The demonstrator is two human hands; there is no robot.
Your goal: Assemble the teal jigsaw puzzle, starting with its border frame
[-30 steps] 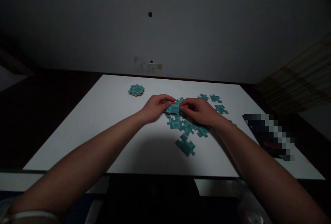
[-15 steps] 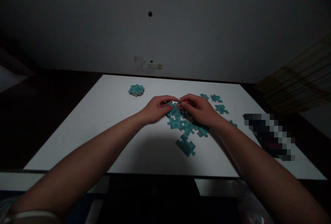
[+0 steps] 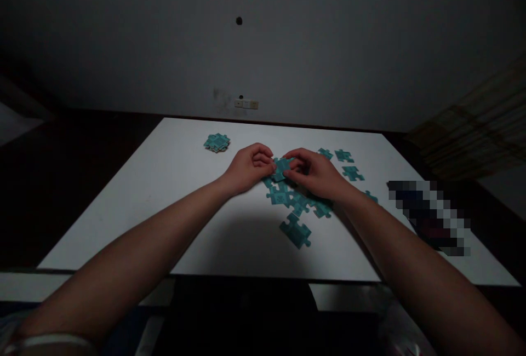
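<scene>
Between my left hand (image 3: 249, 168) and my right hand (image 3: 314, 175) a teal jigsaw piece (image 3: 281, 168) is held up by the fingertips of both hands, just above the table. Right below my hands lies a loose cluster of teal jigsaw pieces (image 3: 283, 196), partly hidden by my fingers. A single piece (image 3: 295, 231) rests nearer me. Several more pieces (image 3: 349, 164) are spread to the right of my right hand. Far to the left of my left hand sits a small stack of pieces (image 3: 216, 142).
All of this lies on a white table top (image 3: 172, 191) with a dark floor or surround beyond its edges. A pixelated dark object (image 3: 429, 216) lies across the right edge. A wall with a socket plate (image 3: 246, 104) stands behind the table.
My hands have lifted the teal piece slightly and moved it up and away from me. My fingers have shifted their hold on it. The pieces on the table have not moved.
</scene>
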